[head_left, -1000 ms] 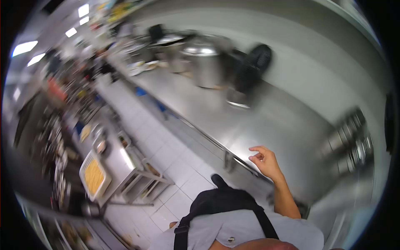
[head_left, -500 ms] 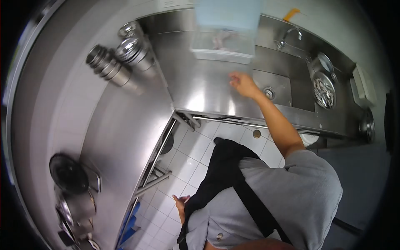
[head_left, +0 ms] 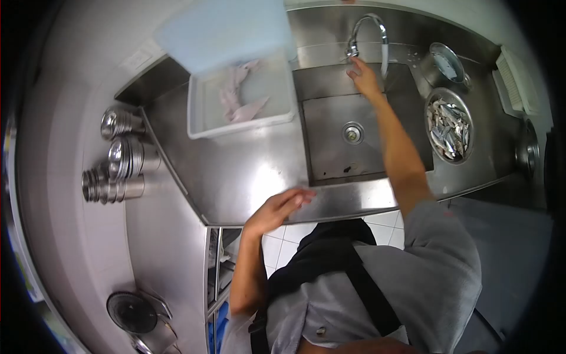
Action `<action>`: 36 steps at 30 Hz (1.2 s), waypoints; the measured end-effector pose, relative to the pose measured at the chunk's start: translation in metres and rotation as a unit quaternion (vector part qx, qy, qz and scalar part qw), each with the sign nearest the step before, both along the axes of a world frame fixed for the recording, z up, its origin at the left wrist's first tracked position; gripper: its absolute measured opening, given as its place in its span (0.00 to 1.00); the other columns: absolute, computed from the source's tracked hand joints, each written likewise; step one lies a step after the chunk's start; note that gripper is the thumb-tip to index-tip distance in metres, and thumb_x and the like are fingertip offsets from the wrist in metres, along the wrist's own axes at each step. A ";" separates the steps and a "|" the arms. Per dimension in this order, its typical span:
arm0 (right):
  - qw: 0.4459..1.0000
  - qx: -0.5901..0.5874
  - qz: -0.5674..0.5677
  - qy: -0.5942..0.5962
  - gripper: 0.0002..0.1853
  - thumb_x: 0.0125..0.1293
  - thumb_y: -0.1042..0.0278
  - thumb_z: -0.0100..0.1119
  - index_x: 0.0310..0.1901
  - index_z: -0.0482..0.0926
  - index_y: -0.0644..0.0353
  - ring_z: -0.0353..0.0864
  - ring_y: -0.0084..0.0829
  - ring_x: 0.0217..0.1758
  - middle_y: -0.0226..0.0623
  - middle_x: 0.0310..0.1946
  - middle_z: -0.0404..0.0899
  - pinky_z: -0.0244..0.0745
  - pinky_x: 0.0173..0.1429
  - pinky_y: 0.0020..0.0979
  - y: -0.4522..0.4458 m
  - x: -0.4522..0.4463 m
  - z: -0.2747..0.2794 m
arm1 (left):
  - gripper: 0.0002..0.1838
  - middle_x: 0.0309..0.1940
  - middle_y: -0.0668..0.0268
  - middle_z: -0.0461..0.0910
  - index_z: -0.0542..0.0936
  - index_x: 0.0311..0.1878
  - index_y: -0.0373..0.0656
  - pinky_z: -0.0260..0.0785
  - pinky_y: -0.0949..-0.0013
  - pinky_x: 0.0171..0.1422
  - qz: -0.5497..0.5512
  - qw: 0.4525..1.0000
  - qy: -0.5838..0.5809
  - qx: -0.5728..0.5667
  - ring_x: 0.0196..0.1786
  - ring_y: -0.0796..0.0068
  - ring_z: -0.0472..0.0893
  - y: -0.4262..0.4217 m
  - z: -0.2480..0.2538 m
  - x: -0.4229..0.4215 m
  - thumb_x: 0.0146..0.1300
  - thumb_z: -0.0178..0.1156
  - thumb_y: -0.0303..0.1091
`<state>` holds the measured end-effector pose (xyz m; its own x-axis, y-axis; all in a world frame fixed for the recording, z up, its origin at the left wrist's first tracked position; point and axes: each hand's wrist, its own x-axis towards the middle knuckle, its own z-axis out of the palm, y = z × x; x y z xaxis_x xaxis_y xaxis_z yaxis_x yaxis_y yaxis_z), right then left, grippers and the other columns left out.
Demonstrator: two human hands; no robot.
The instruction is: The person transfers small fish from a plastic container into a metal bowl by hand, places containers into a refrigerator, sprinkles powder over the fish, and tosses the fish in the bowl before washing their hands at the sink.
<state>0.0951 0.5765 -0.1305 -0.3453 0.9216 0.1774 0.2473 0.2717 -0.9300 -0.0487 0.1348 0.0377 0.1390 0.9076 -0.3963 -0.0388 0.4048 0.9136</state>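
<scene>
My right hand (head_left: 367, 79) reaches over the steel sink (head_left: 330, 130), its fingertips at the lever of the curved tap (head_left: 352, 50). Finger and thumb are apart there. A whitish strip, seemingly running water, hangs below the spout. My left hand (head_left: 277, 211) is open and empty over the counter's front edge, left of the sink, its fingertips blurred. On the counter to the left, a clear plastic tub (head_left: 203, 109) holds pale, limp pieces (head_left: 239, 97) that look like squid or fish. Right of the sink, a metal bowl (head_left: 433, 147) holds small silvery fish (head_left: 449, 130).
A bluish lid or board (head_left: 230, 29) leans behind the tub. Stacked steel cups (head_left: 112, 186) and lidded pots (head_left: 132, 156) stand on the left counter (head_left: 162, 253). A metal pot (head_left: 443, 64) and a pale plastic basket (head_left: 516, 82) are at the right. A dark pan lid (head_left: 131, 311) lies lower left.
My right hand has moved from the counter to the tap lever. My left hand has risen from beside my body to the counter edge. The view has shifted toward the sink, and a whitish strip shows under the spout.
</scene>
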 end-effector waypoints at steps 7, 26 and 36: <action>0.677 -0.428 0.079 0.594 0.21 0.76 0.45 0.47 0.33 0.76 0.53 0.78 0.33 0.30 0.31 0.23 0.74 0.77 0.37 0.35 0.005 0.050 -0.088 | 0.33 0.52 0.60 0.79 0.72 0.67 0.44 0.76 0.57 0.50 0.247 0.954 -0.112 -0.123 0.53 0.61 0.79 0.280 -0.092 0.096 0.71 0.53 0.60; 0.912 -0.296 -0.241 0.150 0.14 0.66 0.61 0.64 0.41 0.79 0.66 0.82 0.38 0.31 0.41 0.37 0.81 0.78 0.34 0.36 -0.011 0.041 0.044 | 0.12 0.37 0.67 0.73 0.75 0.50 0.44 0.68 0.57 0.53 0.420 0.871 -0.255 0.005 0.44 0.71 0.73 0.452 -0.139 0.069 0.69 0.56 0.38; 0.897 -0.412 -0.114 0.114 0.39 0.68 0.37 0.57 0.64 0.66 0.66 0.86 0.46 0.45 0.58 0.53 0.77 0.83 0.50 0.44 -0.180 0.195 0.034 | 0.27 0.58 0.53 0.80 0.73 0.66 0.35 0.66 0.65 0.66 0.161 0.964 0.154 0.145 0.62 0.62 0.77 0.381 -0.115 0.042 0.68 0.61 0.39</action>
